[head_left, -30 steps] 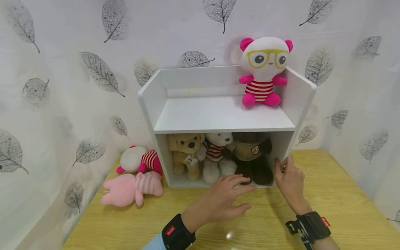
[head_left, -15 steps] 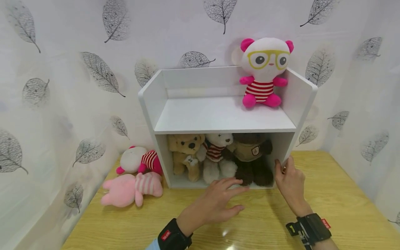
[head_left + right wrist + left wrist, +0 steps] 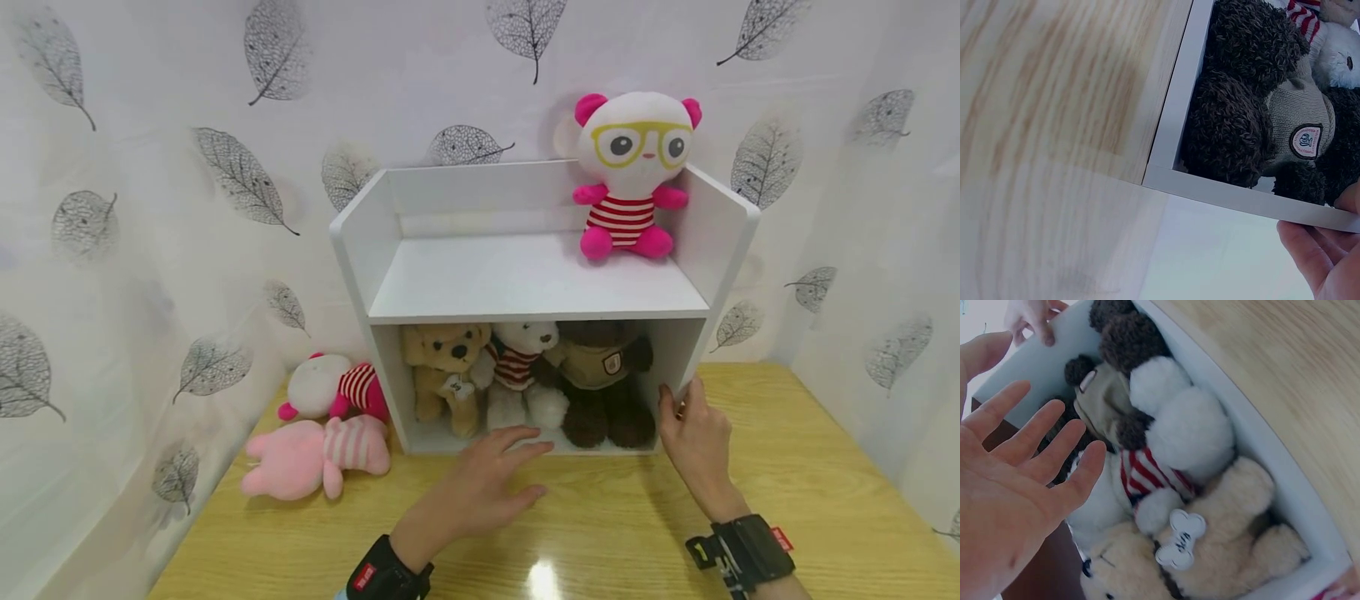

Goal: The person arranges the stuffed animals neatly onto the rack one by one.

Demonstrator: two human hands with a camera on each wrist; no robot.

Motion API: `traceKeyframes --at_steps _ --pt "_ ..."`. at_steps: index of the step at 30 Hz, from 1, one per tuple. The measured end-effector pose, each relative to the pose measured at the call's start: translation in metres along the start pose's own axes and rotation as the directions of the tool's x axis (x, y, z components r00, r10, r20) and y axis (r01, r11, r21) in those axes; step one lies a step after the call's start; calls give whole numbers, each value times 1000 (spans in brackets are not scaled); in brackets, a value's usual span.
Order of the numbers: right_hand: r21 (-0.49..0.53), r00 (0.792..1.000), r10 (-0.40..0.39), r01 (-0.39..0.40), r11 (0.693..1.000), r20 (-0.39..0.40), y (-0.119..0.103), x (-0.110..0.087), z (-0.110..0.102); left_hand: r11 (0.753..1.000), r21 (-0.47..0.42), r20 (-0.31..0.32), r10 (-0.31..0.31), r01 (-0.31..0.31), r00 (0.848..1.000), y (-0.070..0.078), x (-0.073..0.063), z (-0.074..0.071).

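A white two-tier shelf (image 3: pixel 540 316) stands on the wooden table. My right hand (image 3: pixel 697 433) grips the front edge of its right side panel, thumb inside and fingers outside in the right wrist view. My left hand (image 3: pixel 487 483) hovers before the lower tier with fingers spread, holding nothing. Inside that tier sit a tan teddy bear (image 3: pixel 450 367) with a bone-shaped tag (image 3: pixel 1180 540), a white plush (image 3: pixel 517 367) in a striped shirt, and a dark brown bear (image 3: pixel 1235 125) in a beige sweater. The brown bear's face is mostly hidden under the upper board.
A pink-eared panda plush (image 3: pixel 633 183) with yellow glasses sits at the right of the upper tier. Left of the shelf, a pink plush (image 3: pixel 300 458) and another striped panda plush (image 3: pixel 322 387) lie on the table (image 3: pixel 810 467). A leaf-patterned curtain hangs behind.
My left hand has drawn away to the left, from in front of the brown bear to in front of the white plush. The right hand keeps its grip on the side panel.
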State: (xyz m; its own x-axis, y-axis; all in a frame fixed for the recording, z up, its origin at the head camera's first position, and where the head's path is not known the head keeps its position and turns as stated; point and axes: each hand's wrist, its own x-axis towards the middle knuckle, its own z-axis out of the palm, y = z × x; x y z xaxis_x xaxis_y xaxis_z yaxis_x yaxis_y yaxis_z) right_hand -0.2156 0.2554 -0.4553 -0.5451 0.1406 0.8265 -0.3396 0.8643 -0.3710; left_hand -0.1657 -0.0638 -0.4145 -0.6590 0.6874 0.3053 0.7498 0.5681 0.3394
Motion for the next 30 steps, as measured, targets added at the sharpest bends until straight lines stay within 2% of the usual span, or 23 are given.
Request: traceKeyframes --at_steps 6,9,13,20,24,30 --pt "13 1000 15 -15 1000 8 -1 2 1 999 7 -29 -48 48 998 -11 -12 -4" --pt "11 1000 11 -11 1000 5 -1 1 1 995 -3 -35 -96 96 995 -18 -23 -7" --pt "7 1000 -4 4 1000 -5 -1 -1 1 991 -8 -77 -137 137 988 -30 -40 -14" --pt "20 1000 3 -3 1000 -14 -1 -2 1 981 136 -209 -111 141 972 -46 -64 -27" --pt "25 1000 9 -9 1000 -3 -2 -3 2 970 179 -243 -122 168 962 -51 -79 -31" --pt "11 1000 -10 10 1000 -11 0 -3 1 955 128 -225 -236 269 945 -57 -95 -37"
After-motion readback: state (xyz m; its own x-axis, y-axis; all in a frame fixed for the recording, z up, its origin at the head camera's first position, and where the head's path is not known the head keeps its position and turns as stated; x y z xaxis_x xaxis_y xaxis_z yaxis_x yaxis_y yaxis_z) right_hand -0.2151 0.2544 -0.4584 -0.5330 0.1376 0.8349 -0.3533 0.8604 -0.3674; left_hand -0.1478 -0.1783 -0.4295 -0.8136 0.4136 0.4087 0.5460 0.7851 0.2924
